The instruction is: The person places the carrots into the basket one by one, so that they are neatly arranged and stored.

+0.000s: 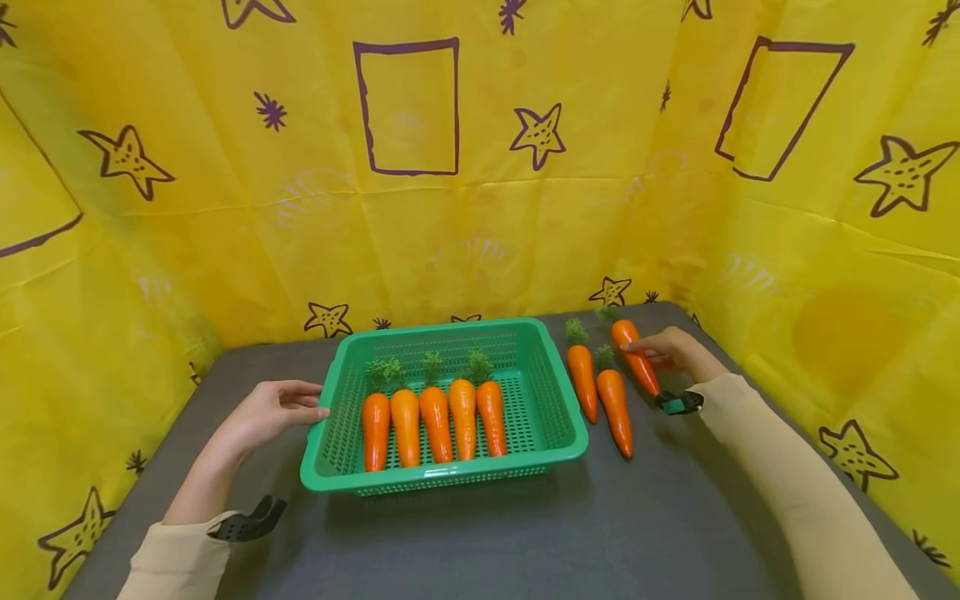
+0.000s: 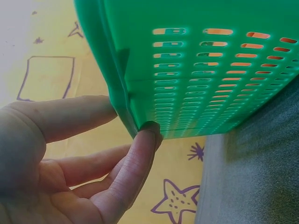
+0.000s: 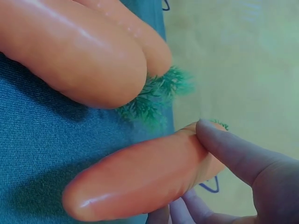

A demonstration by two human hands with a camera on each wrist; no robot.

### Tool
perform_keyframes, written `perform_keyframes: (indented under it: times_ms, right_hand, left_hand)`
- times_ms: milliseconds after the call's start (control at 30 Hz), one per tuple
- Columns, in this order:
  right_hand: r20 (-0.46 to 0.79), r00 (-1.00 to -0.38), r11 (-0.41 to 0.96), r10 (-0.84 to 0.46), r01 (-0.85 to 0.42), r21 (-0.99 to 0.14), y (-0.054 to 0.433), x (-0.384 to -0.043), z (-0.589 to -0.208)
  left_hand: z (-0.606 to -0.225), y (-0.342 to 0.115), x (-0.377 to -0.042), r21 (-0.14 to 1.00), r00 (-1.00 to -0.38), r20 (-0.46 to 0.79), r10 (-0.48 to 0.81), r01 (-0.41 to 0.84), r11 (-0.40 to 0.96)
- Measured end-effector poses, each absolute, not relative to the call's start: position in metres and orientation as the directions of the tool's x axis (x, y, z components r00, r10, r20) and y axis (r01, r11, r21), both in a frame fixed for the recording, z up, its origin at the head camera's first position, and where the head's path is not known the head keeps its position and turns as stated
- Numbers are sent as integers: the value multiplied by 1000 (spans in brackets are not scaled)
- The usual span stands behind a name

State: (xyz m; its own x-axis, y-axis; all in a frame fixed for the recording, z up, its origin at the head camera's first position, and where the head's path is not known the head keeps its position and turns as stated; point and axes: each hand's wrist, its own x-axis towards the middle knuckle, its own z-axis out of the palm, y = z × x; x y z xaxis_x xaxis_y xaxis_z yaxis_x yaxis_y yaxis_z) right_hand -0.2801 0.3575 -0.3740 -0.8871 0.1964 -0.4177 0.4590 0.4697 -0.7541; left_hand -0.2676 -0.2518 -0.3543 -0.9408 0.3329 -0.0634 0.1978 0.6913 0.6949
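Observation:
A green perforated basket (image 1: 442,477) stands on the dark cloth, with several orange carrots (image 1: 437,423) lying side by side inside, green tops toward the back. My left hand (image 1: 264,415) pinches the basket's left rim (image 2: 119,93) between thumb and fingers. On the right, my right hand (image 1: 672,353) grips a carrot (image 1: 636,358) near its leafy end; in the right wrist view the thumb lies over this carrot (image 3: 140,175) and fingers pass beneath. Two more carrots, one beside the basket (image 1: 581,382) and one nearer the front (image 1: 615,410), lie left of that hand.
A dark grey cloth (image 1: 480,542) covers the table. Yellow fabric walls (image 1: 480,242) with drawn stars and frames enclose it at the back and both sides. Black bands sit at the left wrist (image 1: 249,522) and right wrist (image 1: 681,403).

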Motion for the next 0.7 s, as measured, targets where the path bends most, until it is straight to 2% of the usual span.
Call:
perform_keyframes:
  times_ms: [167,700]
  right_hand:
    - [-441,-862,470,249,505,-723,356,-283,-367]
    - [-375,-904,535,205,424,-731,349,-270,-347]
  left_hand:
    - [-353,-253,-268,691,-940,-69,335,197,696]
    - [-354,-253,-272,692,-932,-94,350,192,696]
